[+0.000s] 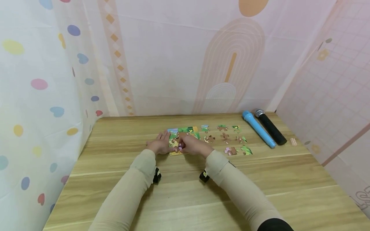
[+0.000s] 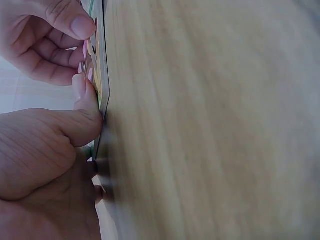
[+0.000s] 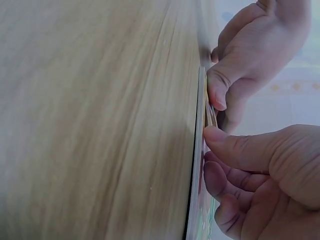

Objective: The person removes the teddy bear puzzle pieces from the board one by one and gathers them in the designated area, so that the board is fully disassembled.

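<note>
A colourful jigsaw puzzle board (image 1: 189, 129) lies on the wooden table, partly hidden under both hands. My left hand (image 1: 162, 144) rests at its left side with the fingers extended flat. In the left wrist view the left thumb (image 2: 85, 100) touches a puzzle piece on the board. My right hand (image 1: 193, 145) pinches a small purple-pink puzzle piece (image 1: 180, 146) over the board's lower middle, fingers curled. The right wrist view shows the right thumb (image 3: 235, 145) close to the left thumb at the board's surface; the piece is mostly hidden there.
Right of the board lie several loose puzzle pieces, among them a brown one (image 1: 225, 138) and a green one (image 1: 246, 150). Farther right are a blue microphone (image 1: 259, 129), a black microphone (image 1: 271, 127) and a small dotted item (image 1: 293, 141). A patterned curtain (image 1: 162, 64) stands behind the table.
</note>
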The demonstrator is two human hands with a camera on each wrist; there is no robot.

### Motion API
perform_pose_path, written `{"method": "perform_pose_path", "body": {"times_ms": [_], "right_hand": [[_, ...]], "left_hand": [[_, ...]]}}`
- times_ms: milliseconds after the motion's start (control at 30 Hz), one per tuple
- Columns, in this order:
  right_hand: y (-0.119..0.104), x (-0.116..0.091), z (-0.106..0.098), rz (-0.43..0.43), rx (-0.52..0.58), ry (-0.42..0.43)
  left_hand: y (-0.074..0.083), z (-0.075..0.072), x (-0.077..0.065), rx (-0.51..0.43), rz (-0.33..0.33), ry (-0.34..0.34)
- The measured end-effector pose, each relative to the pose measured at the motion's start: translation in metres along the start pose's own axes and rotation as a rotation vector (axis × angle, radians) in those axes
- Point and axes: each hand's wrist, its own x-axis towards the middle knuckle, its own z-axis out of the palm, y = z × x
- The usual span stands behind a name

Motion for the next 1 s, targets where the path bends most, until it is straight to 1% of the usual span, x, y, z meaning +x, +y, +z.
{"method": "perform_pose_path", "body": {"times_ms": [267, 433, 467, 567, 667, 700, 800, 1000], "right_hand": [[0.001, -0.001, 0.000, -0.002, -0.001, 0.013], [0.003, -0.001, -0.001, 0.008, 0.013, 0.019], [0.003, -0.002, -0.001, 0.011, 0.014, 0.020], [0.006, -0.004, -0.002, 0.028, 0.004, 0.027], [0.008, -0.009, -0.005, 0.054, -0.010, 0.032], [0.008, -0.011, -0.006, 0.063, -0.009, 0.033], [0.011, -0.018, -0.010, 0.084, 0.016, 0.044], [0.019, -0.035, -0.021, 0.102, 0.011, 0.092]], "left_hand": [[-0.003, 0.001, 0.004, 0.020, 0.011, 0.008], [-0.002, 0.001, 0.004, 0.011, 0.006, 0.003], [-0.004, 0.002, 0.007, 0.011, 0.003, 0.006], [-0.005, 0.004, 0.008, 0.002, -0.004, 0.009], [-0.006, 0.006, 0.010, 0.003, -0.009, 0.007], [-0.005, 0.005, 0.008, 0.004, -0.012, 0.001], [-0.005, 0.005, 0.008, 0.009, -0.009, -0.004], [-0.002, 0.002, 0.002, -0.004, 0.005, -0.001]]}}
